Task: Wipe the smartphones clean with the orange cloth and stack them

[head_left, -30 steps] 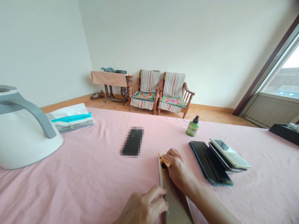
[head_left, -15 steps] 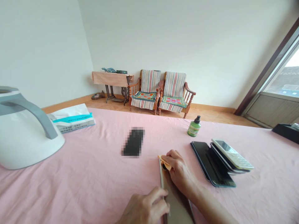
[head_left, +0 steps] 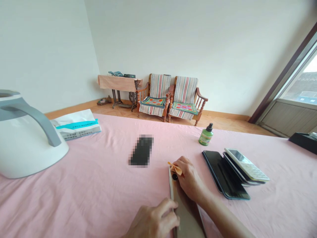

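A flat golden-brown device, apparently a tablet, lies at the front edge of my view, with a round black spot near its far left corner. My left hand grips its left side, fingers curled over the edge. Between the fingers of my right hand is a folded yellow-orange cloth, held at the device's far end beside the black spot. That hand covers part of the device's right side. Beyond them a dark pixelated rectangle lies on the pink cloth.
On the pink tablecloth, a white kettle and a tissue pack stand left. To the right are a green spray bottle, dark phones and a white calculator-like device on a stack. A black box sits far right.
My right hand has shifted slightly up and away with the cloth, so the round black spot shows more fully. My left hand stays where it was.
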`<state>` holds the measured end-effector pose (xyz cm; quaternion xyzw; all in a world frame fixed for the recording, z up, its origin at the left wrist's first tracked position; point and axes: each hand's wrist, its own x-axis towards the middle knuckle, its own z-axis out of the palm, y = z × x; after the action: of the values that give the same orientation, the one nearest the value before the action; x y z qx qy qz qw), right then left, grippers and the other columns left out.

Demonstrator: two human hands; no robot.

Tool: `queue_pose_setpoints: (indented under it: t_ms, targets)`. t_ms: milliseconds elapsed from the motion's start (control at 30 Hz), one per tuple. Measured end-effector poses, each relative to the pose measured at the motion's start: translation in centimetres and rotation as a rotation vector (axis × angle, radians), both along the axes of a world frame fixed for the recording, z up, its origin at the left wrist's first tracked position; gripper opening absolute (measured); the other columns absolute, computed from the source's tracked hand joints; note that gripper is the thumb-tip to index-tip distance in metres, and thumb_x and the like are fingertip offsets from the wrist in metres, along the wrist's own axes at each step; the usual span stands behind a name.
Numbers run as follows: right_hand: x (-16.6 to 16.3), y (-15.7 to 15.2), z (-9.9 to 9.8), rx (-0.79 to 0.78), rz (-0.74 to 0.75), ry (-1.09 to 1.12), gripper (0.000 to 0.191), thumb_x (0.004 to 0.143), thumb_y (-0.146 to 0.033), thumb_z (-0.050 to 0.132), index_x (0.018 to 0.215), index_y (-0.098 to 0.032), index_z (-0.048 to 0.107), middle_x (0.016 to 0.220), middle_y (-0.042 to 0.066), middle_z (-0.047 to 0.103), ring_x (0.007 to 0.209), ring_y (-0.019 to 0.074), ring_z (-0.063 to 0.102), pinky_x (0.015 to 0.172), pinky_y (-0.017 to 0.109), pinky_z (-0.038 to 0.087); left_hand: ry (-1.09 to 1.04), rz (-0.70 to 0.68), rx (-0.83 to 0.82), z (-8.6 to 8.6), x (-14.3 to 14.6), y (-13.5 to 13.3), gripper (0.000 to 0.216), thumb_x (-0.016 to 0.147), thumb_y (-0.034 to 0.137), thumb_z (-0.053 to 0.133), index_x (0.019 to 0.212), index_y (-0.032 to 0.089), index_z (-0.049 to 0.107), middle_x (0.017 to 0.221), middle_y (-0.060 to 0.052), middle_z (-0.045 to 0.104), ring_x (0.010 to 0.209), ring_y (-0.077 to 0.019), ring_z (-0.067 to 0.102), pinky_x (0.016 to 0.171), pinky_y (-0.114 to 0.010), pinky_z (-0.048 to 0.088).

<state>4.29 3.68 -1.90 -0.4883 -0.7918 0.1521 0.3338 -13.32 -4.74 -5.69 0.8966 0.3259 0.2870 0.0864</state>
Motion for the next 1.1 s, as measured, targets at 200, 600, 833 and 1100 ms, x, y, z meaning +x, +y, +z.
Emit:
queue_pose_setpoints:
  t_ms: [200,600,833,1100]
  targets:
    - [0.4,0.8,0.2,-0.032,0.053,0.005,0.025,0.075,0.002,0.048,0.071,-0.019,0.061,0.077,0.002,0.057,0.074,0.0159,0.052,0.067,0.025,0.037,-0.012,0.012,0.020,0.1,-0.1,-0.1,0.023,0.090,0.042,0.052,0.089,0.023,0.065,0.106,-0.004,0.068,0.062,-0.0118,0.069,0.048,-0.016,0.050]
    - [0.6,0.9,0.2,-0.057,0.125,-0.005,0.032,0.076,0.003,0.045,0.080,-0.020,0.066,0.084,0.003,0.059,0.077,0.0159,0.054,0.072,0.027,0.038,-0.014,0.001,0.013,-0.1,0.0,0.0,0.024,0.090,0.042,0.051,0.090,0.022,0.065,0.107,-0.005,0.067,0.064,-0.0132,0.070,0.049,-0.018,0.052]
    - [0.7,0.2,0.5,-0.057,0.164,0.009,0.037,0.072,0.007,0.045,0.082,-0.019,0.069,0.084,0.005,0.058,0.078,0.0163,0.054,0.071,0.027,0.039,-0.004,0.001,0.024,0.1,-0.2,-0.2,0.024,0.090,0.043,0.052,0.091,0.023,0.066,0.107,-0.005,0.068,0.063,-0.0125,0.069,0.049,-0.017,0.051]
    - [1.2,-0.4,2.1,-0.122,0.217,0.051,0.036,0.071,0.007,0.044,0.076,-0.017,0.070,0.080,0.004,0.057,0.074,0.0137,0.056,0.068,0.024,0.041,-0.031,-0.011,0.018,-0.3,-0.2,-0.1,0.034,0.086,0.055,0.052,0.093,0.024,0.065,0.108,-0.004,0.068,0.063,-0.0140,0.070,0.049,-0.019,0.052]
